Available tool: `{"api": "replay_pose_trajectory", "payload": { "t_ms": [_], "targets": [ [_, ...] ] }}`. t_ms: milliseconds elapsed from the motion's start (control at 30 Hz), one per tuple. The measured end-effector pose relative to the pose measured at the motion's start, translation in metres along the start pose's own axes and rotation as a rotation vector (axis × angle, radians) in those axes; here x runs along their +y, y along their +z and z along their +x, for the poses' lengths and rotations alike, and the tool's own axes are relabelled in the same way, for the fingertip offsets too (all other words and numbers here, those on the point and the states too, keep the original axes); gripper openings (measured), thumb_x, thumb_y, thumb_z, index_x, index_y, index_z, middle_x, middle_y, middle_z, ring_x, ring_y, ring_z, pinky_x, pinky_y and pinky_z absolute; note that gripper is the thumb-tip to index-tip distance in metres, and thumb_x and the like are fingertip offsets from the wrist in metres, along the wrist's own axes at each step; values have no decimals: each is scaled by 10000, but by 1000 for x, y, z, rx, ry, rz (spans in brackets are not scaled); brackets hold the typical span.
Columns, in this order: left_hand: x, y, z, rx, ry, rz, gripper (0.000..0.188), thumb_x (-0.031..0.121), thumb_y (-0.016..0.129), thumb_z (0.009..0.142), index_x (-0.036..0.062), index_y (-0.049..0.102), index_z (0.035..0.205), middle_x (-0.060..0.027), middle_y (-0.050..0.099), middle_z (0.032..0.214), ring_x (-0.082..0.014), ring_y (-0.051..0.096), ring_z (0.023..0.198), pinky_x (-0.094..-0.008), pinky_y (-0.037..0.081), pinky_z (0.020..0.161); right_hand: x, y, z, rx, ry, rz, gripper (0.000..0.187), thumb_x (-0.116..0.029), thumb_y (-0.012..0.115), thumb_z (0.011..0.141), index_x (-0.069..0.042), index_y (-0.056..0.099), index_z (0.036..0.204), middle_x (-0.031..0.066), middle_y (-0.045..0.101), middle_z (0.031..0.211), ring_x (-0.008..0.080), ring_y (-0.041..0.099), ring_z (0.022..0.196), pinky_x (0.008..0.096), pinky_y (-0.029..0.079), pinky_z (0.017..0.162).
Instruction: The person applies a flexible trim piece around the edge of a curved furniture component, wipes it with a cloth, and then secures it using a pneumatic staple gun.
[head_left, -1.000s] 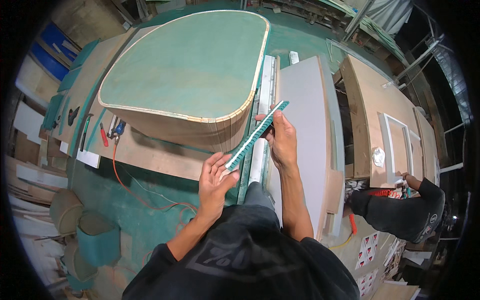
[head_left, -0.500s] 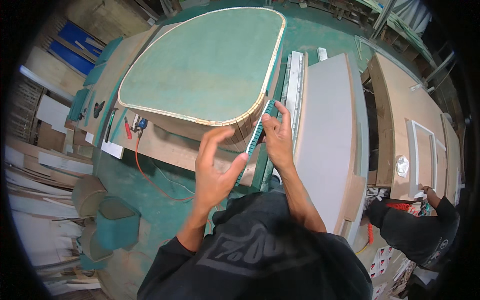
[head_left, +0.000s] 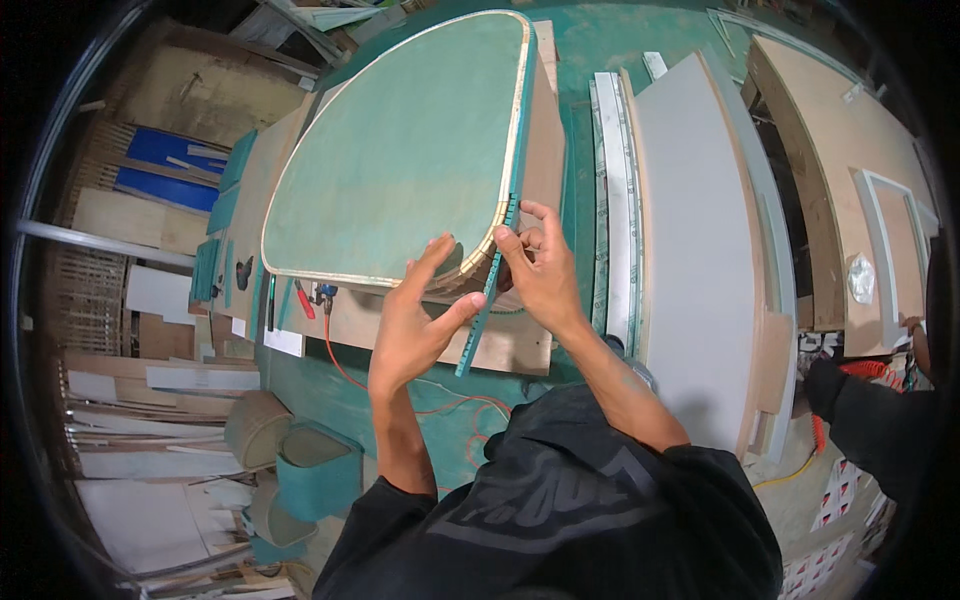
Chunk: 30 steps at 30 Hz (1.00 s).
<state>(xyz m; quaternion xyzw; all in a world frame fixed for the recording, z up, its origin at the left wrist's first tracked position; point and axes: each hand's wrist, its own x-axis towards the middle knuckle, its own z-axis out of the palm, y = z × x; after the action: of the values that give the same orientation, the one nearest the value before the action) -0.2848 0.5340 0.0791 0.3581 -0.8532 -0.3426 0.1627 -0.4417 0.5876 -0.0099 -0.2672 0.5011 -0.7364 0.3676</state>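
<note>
Foremost, one black shirt (head_left: 600, 565) is printed with pale lettering (head_left: 572, 500). One slotted green strip (head_left: 474, 340) is pinched by the right hand (head_left: 542, 283) at the near right corner of one green-topped box (head_left: 400, 150); the left hand (head_left: 408, 338) is held spread, thumb at the strip. One white frame (head_left: 875, 250) is seen far right.

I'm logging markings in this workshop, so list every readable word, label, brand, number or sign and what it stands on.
Black shirt: large grey lettering on the front, creased; I won't copy it.
Long white board: small markings along its edge, too small to read.
White sheets at lower right: red and dark print, too small to read.
</note>
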Motion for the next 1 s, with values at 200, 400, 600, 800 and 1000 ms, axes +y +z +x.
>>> {"api": "replay_pose_trajectory", "payload": {
  "t_ms": [200,400,600,800,1000],
  "targets": [
    [-3,-1,0,-20,-4,-11,655,195,781,860,4,523,1431,-196,495,1504,-296,385,1460,-432,212,1226,1,3,0,39,-14,-52,506,-286,663,995,38,444,1316,48,617,703,80,573,612,273,457,524],
    [-8,2,-1,3,34,-16,673,205,803,841,16,532,1427,-186,493,1510,-302,371,1470,-477,168,1233,6,4,4,72,-85,-66,475,-252,676,986,44,474,1297,30,566,656,64,526,595,270,419,516],
    [-10,9,-3,58,72,-18,692,250,841,806,21,559,1395,-190,492,1509,-321,363,1474,-506,151,1229,6,4,5,79,-95,-192,460,-231,680,982,50,503,1301,32,581,676,55,519,598,259,415,514],
    [-10,15,-3,107,82,44,663,272,842,801,21,587,1359,-208,486,1505,-353,386,1457,-524,188,1216,4,6,5,95,-91,-176,483,-232,694,967,60,507,1303,41,549,650,71,507,593,281,407,512],
    [1,26,-3,169,153,307,571,166,809,812,98,621,1346,-204,536,1445,-390,463,1388,-544,296,1167,9,10,7,130,-124,-208,450,-230,686,966,60,516,1265,46,553,650,87,517,590,298,423,518]
  ]
}}
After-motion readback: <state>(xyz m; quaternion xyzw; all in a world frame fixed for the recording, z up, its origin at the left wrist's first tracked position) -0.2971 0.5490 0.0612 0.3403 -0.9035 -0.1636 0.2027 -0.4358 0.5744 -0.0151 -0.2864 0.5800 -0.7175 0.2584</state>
